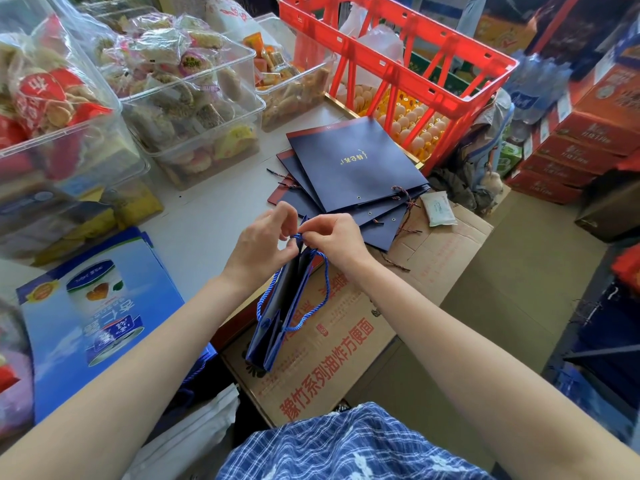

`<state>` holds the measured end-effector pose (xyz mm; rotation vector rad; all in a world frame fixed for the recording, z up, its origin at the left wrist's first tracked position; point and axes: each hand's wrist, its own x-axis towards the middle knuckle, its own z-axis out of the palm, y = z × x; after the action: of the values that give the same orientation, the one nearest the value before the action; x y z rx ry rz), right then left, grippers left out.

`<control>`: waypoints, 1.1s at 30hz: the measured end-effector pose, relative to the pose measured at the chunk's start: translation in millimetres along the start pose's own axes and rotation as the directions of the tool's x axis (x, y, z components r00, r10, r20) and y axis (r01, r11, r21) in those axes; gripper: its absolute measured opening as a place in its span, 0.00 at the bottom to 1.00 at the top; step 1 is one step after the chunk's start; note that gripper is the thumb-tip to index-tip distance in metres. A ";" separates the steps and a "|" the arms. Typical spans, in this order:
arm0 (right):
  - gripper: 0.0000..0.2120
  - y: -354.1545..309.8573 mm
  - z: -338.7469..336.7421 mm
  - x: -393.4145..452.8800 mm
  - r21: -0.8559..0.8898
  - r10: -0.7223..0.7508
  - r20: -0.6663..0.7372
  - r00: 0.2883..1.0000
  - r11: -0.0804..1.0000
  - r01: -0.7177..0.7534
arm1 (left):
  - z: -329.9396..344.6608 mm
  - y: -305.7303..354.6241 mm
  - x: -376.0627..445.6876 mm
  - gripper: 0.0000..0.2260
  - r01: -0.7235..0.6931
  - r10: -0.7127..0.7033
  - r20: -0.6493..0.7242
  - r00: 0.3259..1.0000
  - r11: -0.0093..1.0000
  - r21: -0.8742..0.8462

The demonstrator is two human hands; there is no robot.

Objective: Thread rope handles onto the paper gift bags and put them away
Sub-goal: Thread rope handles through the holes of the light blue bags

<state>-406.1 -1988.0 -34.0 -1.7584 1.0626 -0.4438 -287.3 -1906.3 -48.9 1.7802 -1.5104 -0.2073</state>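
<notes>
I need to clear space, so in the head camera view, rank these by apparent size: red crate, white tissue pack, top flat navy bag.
1. red crate
2. top flat navy bag
3. white tissue pack

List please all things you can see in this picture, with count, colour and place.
folded gift bag: one, dark blue, held over the cardboard box
rope handle: blue, looped on the held bag
flat gift bags: a stack, count unclear, dark blue, table centre
cardboard box: one, brown with red print, below the hands
crate: one, red, top centre
eggs: many, tan, behind the crate
snack bins: several, clear, upper left
printed carton: one, light blue, lower left
left hand: pinches the rope end
right hand: pinches the rope end
</notes>
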 end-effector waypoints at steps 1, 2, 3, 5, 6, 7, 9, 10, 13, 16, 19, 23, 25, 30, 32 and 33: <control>0.07 -0.8 -0.5 0.0 -0.045 -0.032 0.008 0.999 0.998 0.032 | 0.2 1.7 0.8 0.15 0.073 -0.074 -0.015 0.997 0.996 -0.057; 0.07 -1.6 -0.6 -0.1 -0.079 -0.062 0.011 0.998 0.995 0.063 | 0.9 3.3 2.2 0.14 0.168 -0.172 -0.027 0.985 0.978 -0.120; 0.07 -2.3 0.0 -0.3 -0.103 -0.087 0.010 0.996 0.991 0.088 | 1.9 4.1 3.9 0.13 0.267 -0.278 -0.034 0.960 0.946 -0.185; 0.07 -2.0 2.6 -0.2 -0.113 -0.111 -0.007 0.994 0.988 0.109 | 3.3 4.6 6.3 0.15 0.450 -0.480 -0.013 0.877 0.832 -0.326; 0.07 -1.4 4.1 -0.3 -0.103 -0.111 -0.027 0.993 0.989 0.108 | 3.8 3.9 7.5 0.15 0.517 -0.558 0.015 0.830 0.758 -0.399; 0.07 -0.5 5.6 -0.6 -0.091 -0.106 -0.055 0.993 0.991 0.100 | 4.5 2.0 8.6 0.16 0.563 -0.613 0.045 0.789 0.690 -0.455; 0.07 0.7 8.7 -1.0 -0.066 -0.087 -0.121 0.989 0.995 0.080 | 3.3 -0.2 9.6 0.16 0.594 -0.644 0.072 0.762 0.649 -0.476; 0.07 0.6 10.3 -1.0 -0.063 -0.087 -0.149 0.985 0.995 0.079 | 2.3 -0.3 9.7 0.16 0.579 -0.623 0.068 0.779 0.676 -0.456; 0.07 -1.9 13.5 -0.5 -0.059 -0.094 -0.171 0.981 0.995 0.085 | -2.1 3.2 8.5 0.17 0.466 -0.466 0.090 0.880 0.813 -0.350; 0.07 -2.1 11.3 0.5 -0.043 -0.080 -0.110 0.991 0.996 0.075 | -6.6 2.6 7.9 0.16 0.358 -0.327 0.153 0.932 0.894 -0.270; 0.07 -2.0 8.1 2.6 -0.055 -0.080 -0.039 0.996 0.996 0.077 | -8.9 1.8 10.4 0.14 0.335 -0.317 0.116 0.941 0.917 -0.216; 0.07 -3.0 6.0 4.9 -0.095 -0.087 -0.013 0.996 0.992 0.085 | -6.4 5.9 14.6 0.13 0.476 -0.477 0.062 0.877 0.841 -0.258; 0.07 -1.7 6.4 4.6 -0.075 -0.073 -0.023 0.997 0.995 0.071 | -5.4 5.9 17.0 0.13 0.553 -0.550 0.096 0.830 0.788 -0.271; 0.07 -1.0 10.9 4.2 -0.078 -0.079 -0.038 0.996 0.994 0.076 | -8.5 6.2 24.6 0.14 0.634 -0.622 0.121 0.773 0.759 -0.147; 0.07 -1.2 12.8 4.2 -0.098 -0.097 -0.034 0.995 0.991 0.093 | -9.4 5.5 25.8 0.15 0.654 -0.641 0.134 0.756 0.747 -0.118; 0.07 -0.9 13.8 4.1 -0.102 -0.104 -0.034 0.994 0.990 0.100 | -9.5 4.3 26.1 0.15 0.668 -0.653 0.148 0.743 0.736 -0.110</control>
<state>-393.7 -1983.5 -40.0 -1.9060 1.0416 -0.4974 -277.9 -1925.3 -30.6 2.1361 -0.8183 -0.7611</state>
